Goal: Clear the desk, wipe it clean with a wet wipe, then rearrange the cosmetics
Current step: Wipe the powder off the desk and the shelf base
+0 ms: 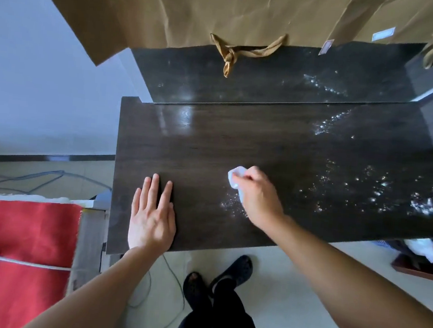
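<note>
Right hand (257, 193) clamped on wet wipe (236, 177); left hand (152, 215) flat, fingers apart, on bench (212, 142). Likely risk: droplets (380, 194) at 3 o'clock stay unwiped, or merely smear.

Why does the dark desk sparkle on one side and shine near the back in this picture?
Head view: window-like glare forms a bright patch on the desk near its back edge; wet droplets to the right of the right hand and its wet wipe catch light as sparkles; the left hand casts a soft shadow; the wide lens bends straight edges.
</note>
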### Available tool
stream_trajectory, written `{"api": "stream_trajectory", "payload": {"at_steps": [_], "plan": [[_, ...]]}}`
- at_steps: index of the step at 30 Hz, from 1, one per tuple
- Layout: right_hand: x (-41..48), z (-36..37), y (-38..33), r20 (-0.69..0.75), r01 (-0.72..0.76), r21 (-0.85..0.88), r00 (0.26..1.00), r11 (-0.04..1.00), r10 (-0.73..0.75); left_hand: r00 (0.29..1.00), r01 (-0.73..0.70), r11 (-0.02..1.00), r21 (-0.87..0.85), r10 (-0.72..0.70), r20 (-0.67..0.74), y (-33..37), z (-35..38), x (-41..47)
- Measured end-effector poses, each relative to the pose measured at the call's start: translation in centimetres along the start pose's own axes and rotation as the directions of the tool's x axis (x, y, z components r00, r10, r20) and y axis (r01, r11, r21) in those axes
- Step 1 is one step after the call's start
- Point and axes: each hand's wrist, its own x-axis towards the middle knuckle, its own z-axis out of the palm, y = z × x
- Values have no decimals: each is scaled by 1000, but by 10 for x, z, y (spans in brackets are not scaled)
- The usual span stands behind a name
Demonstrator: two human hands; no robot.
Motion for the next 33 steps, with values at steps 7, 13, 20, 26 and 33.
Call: {"api": "stream_trajectory", "payload": {"at_steps": [7,13,20,26,33], "plan": [[48,-47,64,-238,-297,-302,944,906,230,999,-31,999,-14,30,-41,-1,0,0],[-4,23,-14,-24,139,-79,990,987,-141,999,-35,999,-12,35,-32,-4,2,-1],[36,-11,43,-210,-2,-186,977,983,-38,998,-47,999,-3,47,-40,-5,1,2],[-49,33,-25,69,362,-38,931,931,-359,997,-45,998,-33,43,-59,-6,3,0],[20,-13,46,-213,-9,-173,977,985,-28,997,-47,998,-29,45,-68,-6,3,1]]}}
